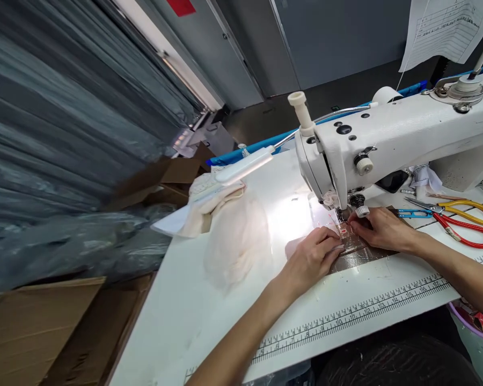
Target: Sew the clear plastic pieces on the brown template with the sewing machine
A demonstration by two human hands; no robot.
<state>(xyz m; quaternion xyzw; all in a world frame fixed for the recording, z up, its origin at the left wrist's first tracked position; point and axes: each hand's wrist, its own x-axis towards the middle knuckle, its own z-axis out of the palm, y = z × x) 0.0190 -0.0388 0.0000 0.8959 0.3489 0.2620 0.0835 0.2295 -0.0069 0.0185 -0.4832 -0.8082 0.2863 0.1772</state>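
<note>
A white sewing machine (402, 126) stands on the right of the table, its needle and presser foot (339, 215) low between my hands. My left hand (312, 254) is left of the foot, its bent fingers closed on a small piece of pale pink fabric (293, 247). Close on the other side, my right hand (380, 230) has thumb and fingers pinched together at the needle; what they hold is too small and covered to make out. Beneath both hands lies a shiny metal plate (360, 258).
Red-handled scissors (473, 233), yellow-handled scissors (477, 209) and blue thread snips (414, 213) lie at right. Sheer pale fabric (239, 246) and folded cream cloth (221, 201) rest at left. A ruler strip (354, 316) lines the front edge; cardboard boxes (44, 321) stand beyond the left edge.
</note>
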